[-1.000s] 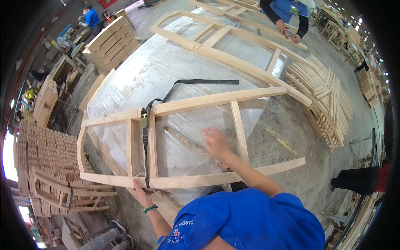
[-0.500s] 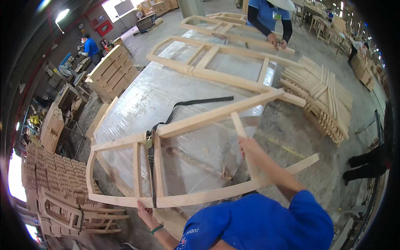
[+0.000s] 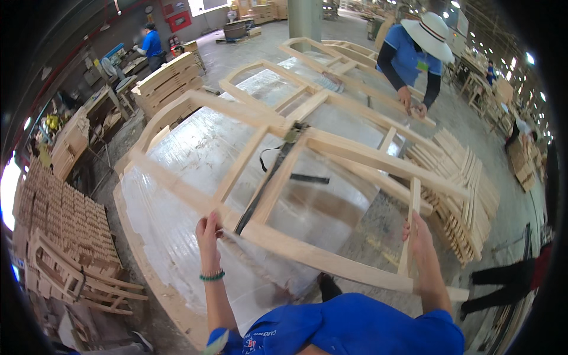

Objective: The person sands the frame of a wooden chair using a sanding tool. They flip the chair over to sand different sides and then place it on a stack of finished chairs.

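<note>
Here, in the head view, a large pale wooden frame point(image 3: 331, 154) is held tilted above a worktop point(image 3: 195, 148) wrapped in clear plastic sheet, its near rail raised toward the person and its far end lower, over the middle of the worktop. The left hand point(image 3: 208, 228) is closed around the near long rail close to where a dark ratchet strap point(image 3: 269, 177) crosses it, so that the weight is taken at a joint and not on a thin slat. The right hand point(image 3: 419, 234) is clamped on an upright slat near the frame's right end, fingers wrapped about the wood, and the two grips are set well apart, which appears to keep so wide a piece from twisting. The strap is drawn lengthwise over the frame with its buckle at the upper cross rail, apparently to press the joints together; a loose tail of it lies on the plastic below. The plastic seems meant to keep the surface clean beneath the work. Further frames point(image 3: 331, 65) lie flat on the far part of the worktop, where another person in a wide hat and blue shirt rests both hands point(image 3: 411, 103) on a rail. Stacks of curved wooden parts point(image 3: 467, 189) are piled to the right, just beside the worktop, and stacked chair frames point(image 3: 65, 236) are seen on the left.
</note>
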Tool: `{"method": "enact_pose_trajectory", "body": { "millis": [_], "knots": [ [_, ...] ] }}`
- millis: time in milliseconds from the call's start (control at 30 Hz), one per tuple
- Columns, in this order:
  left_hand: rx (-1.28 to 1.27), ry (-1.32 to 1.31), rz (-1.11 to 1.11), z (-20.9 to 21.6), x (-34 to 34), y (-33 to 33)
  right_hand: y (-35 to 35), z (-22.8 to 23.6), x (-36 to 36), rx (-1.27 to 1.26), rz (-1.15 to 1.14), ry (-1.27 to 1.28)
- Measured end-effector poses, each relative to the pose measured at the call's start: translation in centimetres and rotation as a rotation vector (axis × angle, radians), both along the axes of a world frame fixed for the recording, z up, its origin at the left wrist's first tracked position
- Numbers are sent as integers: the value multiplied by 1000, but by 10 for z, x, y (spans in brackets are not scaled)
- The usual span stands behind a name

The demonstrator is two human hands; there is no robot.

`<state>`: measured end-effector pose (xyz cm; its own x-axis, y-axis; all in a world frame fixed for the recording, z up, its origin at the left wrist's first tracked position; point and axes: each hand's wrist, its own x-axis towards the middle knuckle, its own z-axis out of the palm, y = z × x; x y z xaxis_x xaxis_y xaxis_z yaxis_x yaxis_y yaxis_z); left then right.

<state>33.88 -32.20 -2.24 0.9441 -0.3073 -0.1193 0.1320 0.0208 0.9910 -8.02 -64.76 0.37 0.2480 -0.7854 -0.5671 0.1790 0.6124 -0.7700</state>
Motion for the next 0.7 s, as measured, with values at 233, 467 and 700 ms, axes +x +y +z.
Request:
{"method": "enact_pose_trajectory", "body": {
  "millis": [233, 467, 700],
  "knots": [
    [-41, 18, -222, -15, 53, -242, -176, -24, -5, -2, -129, -52],
    [-75, -60, -273, 3, 124, -401, -307, -44, 86, -12, -111, -149],
    [14, -137, -750, 8, 83, -361, -347, -15, 92, -769, 556, 363]
  ]
}}
